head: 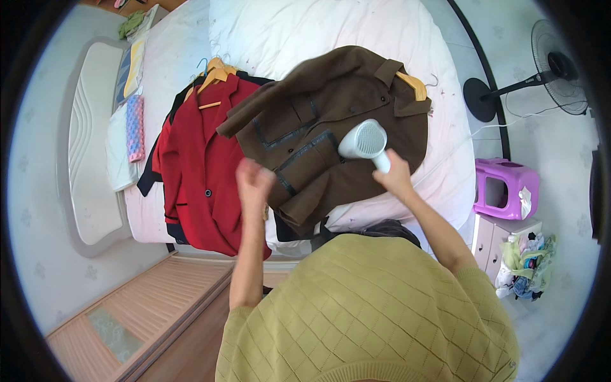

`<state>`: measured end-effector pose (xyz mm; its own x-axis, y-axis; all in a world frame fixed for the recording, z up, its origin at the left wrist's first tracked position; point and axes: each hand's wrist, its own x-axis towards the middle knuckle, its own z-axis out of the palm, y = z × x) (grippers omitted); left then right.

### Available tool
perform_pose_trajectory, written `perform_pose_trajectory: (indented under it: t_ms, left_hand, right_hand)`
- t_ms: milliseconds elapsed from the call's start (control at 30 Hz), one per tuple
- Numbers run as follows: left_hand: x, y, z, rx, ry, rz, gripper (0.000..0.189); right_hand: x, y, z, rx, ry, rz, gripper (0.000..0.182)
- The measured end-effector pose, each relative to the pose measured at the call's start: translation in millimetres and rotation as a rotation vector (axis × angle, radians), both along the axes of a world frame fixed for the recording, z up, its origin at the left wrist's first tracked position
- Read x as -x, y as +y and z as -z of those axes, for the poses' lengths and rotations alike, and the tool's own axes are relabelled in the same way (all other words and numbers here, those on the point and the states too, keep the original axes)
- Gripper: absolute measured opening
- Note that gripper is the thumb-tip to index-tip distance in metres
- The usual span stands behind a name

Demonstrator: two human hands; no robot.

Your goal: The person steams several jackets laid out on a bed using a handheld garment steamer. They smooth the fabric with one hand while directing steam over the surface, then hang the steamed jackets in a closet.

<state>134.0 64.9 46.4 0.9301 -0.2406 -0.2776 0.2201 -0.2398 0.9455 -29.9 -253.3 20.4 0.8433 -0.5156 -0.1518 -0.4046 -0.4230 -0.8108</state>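
A brown coat [334, 110] with dark-trimmed pockets lies spread on the bed, a wooden hanger [414, 87] in its collar. My right hand [396, 174] grips the handle of a pale handheld garment steamer [362, 140], held over the coat's front with its ribbed face in view. A cord trails from that side across the sheet. My left hand [255, 179], blurred and with curled fingers, is over the border between the coat's hem and a red blazer [198, 157]. Whether it pinches any cloth is hidden.
Beneath the red blazer lie several other garments, with wooden hangers [215, 74] at the top. The bed [315, 28] has a pale sheet. To the right stand a black floor fan [479, 99], a purple plastic stool [507, 188] and a small cabinet [494, 243] beside a heap of cloth [527, 267].
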Motion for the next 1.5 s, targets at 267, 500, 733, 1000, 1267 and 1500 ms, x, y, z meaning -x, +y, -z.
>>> perform_pose_trajectory:
  t_ms: [267, 500, 733, 1000, 1267, 1500]
  left_hand:
    - [54.3, 13.1, 54.1, -0.48, -0.062, 0.08, 0.017]
    - [30.0, 6.9, 27.8, 0.22, 0.362, -0.168, 0.021]
    - [62.7, 9.4, 32.7, 0.163, 0.572, -0.16, 0.028]
    - [50.3, 12.7, 32.9, 0.229, 0.446, -0.199, 0.03]
    - [25.2, 2.4, 40.5, 0.218, 0.491, -0.164, 0.027]
    - [7.0, 7.7, 22.4, 0.233, 0.489, -0.103, 0.024]
  right_hand:
    - [24.8, 67.4, 8.1, -0.207, 0.052, -0.202, 0.036]
    - [32.3, -14.3, 30.0, 0.03, 0.249, 0.442, 0.031]
    - [35.7, 69.1, -7.0, -0.2, -0.032, 0.036, 0.036]
    - [73.9, 77.6, 52.8, -0.114, 0.131, 0.4, 0.029]
    - [61.0, 103.2, 18.9, -0.183, -0.015, 0.413, 0.033]
    - [31.5, 138.9, 15.0, -0.238, -0.056, 0.146, 0.034]
